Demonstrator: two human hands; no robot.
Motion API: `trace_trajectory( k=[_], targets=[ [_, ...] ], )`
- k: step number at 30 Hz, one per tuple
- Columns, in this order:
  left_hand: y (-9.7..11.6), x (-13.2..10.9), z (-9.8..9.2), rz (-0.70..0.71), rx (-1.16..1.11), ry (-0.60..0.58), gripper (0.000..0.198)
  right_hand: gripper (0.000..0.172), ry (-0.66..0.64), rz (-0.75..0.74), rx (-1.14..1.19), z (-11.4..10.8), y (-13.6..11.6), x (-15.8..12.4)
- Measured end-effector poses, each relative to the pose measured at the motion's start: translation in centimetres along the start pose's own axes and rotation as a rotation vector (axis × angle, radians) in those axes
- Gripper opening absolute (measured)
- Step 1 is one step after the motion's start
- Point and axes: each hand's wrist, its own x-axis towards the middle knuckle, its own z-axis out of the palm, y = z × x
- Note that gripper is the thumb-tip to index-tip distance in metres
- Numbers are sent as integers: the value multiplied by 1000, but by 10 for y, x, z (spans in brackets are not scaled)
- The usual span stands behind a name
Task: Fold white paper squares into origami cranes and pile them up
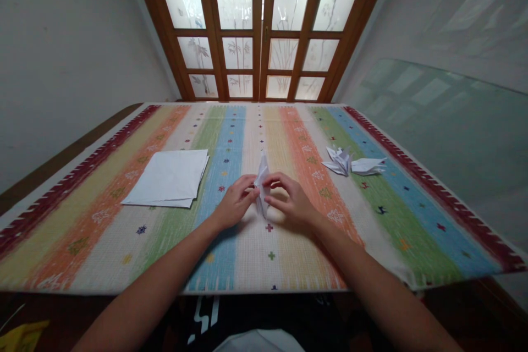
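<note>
In the middle of the table, a narrow folded piece of white paper stands upright between my two hands. My left hand pinches its left side, and my right hand holds its right side with the fingertips. To the left lies a stack of white paper sheets, out of reach of my fingers. Farther right rest white origami figures, possibly two joined or touching, with pointed folds.
A striped woven tablecloth covers the table, and its near edge runs just beyond my forearms. A sheet of glass stands or lies to the right. A wooden door with frosted panes is beyond the far edge, with walls at both sides.
</note>
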Motion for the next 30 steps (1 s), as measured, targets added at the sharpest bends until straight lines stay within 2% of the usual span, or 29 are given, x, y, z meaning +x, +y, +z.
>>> trace_trajectory(
  k=[3, 7, 9, 11, 13, 16, 20, 23, 27, 30],
  targets=[
    [1, 1, -1, -102, -83, 1, 46, 34, -45, -151, -123, 0, -1, -1],
    [-1, 2, 0, -270, -279, 44, 43, 49, -29, -172, -234, -2, 3, -1],
    [-2, 3, 1, -314, -376, 50, 41, 45, 27, -146, -293, -5, 4, -1],
    [-2, 4, 2, -350, -432, 66, 41, 34, 75, -114, -320, -9, 5, 0],
    [-1, 4, 2, -376, -462, 88, 41, 23, 70, -88, -285, -14, 5, 0],
    [0, 4, 1, -386, -466, 105, 41, 19, 7, -14, -128, -18, 5, 0],
    [0, 5, -1, -323, -349, 97, 38, 25, -42, 108, 80, -17, 7, -1],
    [-2, 5, -2, -286, -331, 95, 42, 25, -13, 147, 122, -15, 8, -1],
    [-5, 3, -1, -300, -509, 112, 57, 23, 75, 178, 115, -15, 11, -1],
    [-4, 1, 0, -294, -553, 89, 62, 20, 96, 189, 106, -16, 13, -1]
  ],
)
